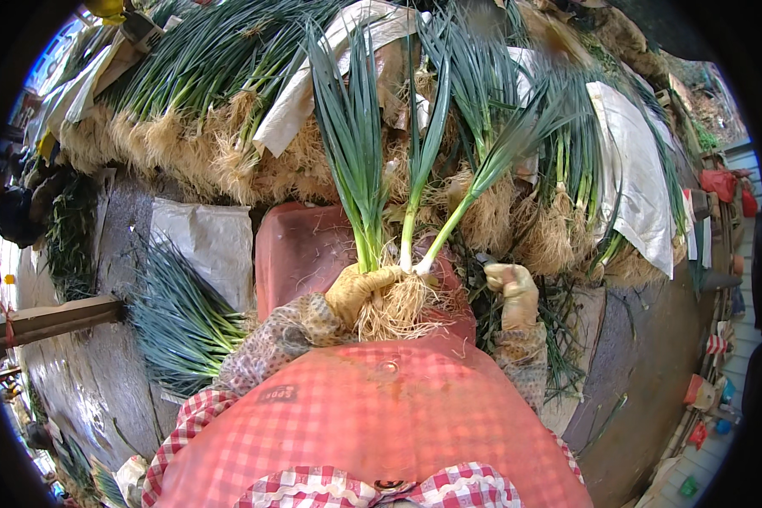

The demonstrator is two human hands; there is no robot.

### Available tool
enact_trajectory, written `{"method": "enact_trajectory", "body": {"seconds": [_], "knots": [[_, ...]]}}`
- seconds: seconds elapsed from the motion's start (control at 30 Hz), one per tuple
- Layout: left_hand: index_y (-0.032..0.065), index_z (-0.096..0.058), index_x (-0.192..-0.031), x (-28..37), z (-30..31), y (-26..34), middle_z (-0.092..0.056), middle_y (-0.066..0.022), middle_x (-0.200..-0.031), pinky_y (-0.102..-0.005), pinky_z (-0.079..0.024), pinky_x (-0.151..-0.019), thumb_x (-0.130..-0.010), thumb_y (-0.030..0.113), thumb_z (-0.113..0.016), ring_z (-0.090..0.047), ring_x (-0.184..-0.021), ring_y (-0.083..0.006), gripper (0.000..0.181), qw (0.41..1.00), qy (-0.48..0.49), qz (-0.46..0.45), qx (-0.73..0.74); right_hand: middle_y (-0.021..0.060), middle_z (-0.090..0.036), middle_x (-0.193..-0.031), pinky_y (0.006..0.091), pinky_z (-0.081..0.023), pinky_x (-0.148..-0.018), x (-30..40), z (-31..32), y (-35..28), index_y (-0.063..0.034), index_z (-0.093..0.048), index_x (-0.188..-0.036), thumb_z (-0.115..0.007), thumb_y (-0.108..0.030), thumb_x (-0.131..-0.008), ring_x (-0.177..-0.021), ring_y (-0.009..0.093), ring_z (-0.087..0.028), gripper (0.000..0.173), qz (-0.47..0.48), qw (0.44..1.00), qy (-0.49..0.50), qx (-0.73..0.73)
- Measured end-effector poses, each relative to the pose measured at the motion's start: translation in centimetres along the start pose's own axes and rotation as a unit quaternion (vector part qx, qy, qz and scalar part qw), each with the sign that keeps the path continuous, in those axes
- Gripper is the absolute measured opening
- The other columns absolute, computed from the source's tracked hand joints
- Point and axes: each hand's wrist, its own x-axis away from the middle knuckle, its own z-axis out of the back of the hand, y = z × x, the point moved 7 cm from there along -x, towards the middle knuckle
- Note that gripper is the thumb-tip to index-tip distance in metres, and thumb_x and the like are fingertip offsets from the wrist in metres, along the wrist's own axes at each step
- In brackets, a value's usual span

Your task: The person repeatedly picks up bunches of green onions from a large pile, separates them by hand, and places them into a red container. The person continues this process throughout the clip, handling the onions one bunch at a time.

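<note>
My left hand (pixel 362 289), in a soiled yellow glove, grips several green onions (pixel 369 235) low on their stalks. Their leaves fan upward and their tangled, pale roots (pixel 399 308) hang over my lap. Two stalks with white bases, one upright and one leaning right, stand out from the bunch. To the right, apart from the onions, my right hand (pixel 513 289) is gloved and closed. A small grey tip (pixel 484 258) shows at its fingers, perhaps a blade; the rest of it is hidden. A translucent red apron (pixel 381 406) covers my checked clothing.
A long heap of green onions (pixel 184 82), roots facing me, spans the back, partly under white sheets (pixel 628 171). Another bunch (pixel 184 317) lies at my left by a white sack (pixel 203 244). Leaf trimmings (pixel 562 343) lie right; a wooden beam (pixel 57 320) juts in at left.
</note>
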Motion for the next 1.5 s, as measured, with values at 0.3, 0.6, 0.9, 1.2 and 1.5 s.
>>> {"method": "enact_trajectory", "body": {"seconds": [0.3, 0.6, 0.9, 1.2, 1.5], "knots": [[-0.0043, -0.056, -0.118, 1.2, 1.4, 0.7, -0.066, -0.0082, -0.084, -0.0216, -0.045, -0.041, -0.086, 0.022, -0.064, -0.054, -0.051, -0.0102, 0.043, 0.999, -0.017, 0.014, -0.023, 0.0065, -0.062, -0.076, 0.0255, -0.051, -0.056, -1.3, -14.7, -3.9, 0.003, -0.057, -0.106, -0.059, -0.03, -0.091, -0.059, 0.014, -0.057, 0.036, -0.128, 0.963, -0.117, -0.205], [-0.002, -0.064, -0.095, -1.3, 1.2, 0.6, -0.064, -0.0121, -0.081, -0.0275, -0.049, -0.05, -0.085, 0.028, -0.065, -0.059, -0.057, -0.0158, 0.032, 0.999, -0.039, 0.004, -0.033, 0.0063, -0.062, -0.077, 0.0212, -0.045, -0.051, 0.3, -14.5, -5.3, 0.0045, -0.057, -0.11, -0.047, -0.019, -0.097, -0.058, 0.011, -0.055, 0.029, -0.081, 0.939, -0.241, -0.234], [-0.002, -0.059, -0.108, -0.8, -5.3, 2.6, -0.064, -0.0112, -0.081, -0.0267, -0.053, -0.047, -0.083, 0.019, -0.066, -0.062, -0.057, -0.0174, 0.034, 0.99, -0.081, 0.066, 0.096, 0.0042, -0.061, -0.079, 0.0183, -0.041, -0.047, 0.0, -12.0, -2.9, 0.001, -0.055, -0.109, -0.052, -0.022, -0.096, -0.057, 0.006, -0.049, 0.027, -0.102, 0.971, -0.101, -0.191], [-0.0064, -0.056, -0.106, -1.1, -4.5, 2.7, -0.064, -0.0126, -0.094, -0.0261, -0.057, -0.057, -0.086, 0.012, -0.059, -0.063, -0.066, -0.0148, 0.028, 0.972, -0.203, 0.085, 0.081, 0.003, -0.055, -0.073, 0.0185, -0.045, -0.043, -2.9, -8.3, 1.5, 0.0038, -0.055, -0.103, -0.046, -0.012, -0.095, -0.048, 0.005, -0.046, 0.019, -0.246, 0.856, 0.05, -0.452], [0.0041, -0.052, -0.126, 0.0, -5.4, 4.1, -0.064, -0.0065, -0.091, -0.0175, -0.043, -0.053, -0.083, 0.026, -0.067, -0.055, -0.065, -0.0067, 0.051, 0.992, -0.121, -0.04, -0.015, 0.0083, -0.059, -0.092, 0.0222, -0.05, -0.056, -2.4, -11.6, -3.3, 0.0026, -0.056, -0.107, -0.051, -0.018, -0.095, -0.066, 0.008, -0.052, 0.024, -0.006, 0.995, 0.031, 0.092]]}}
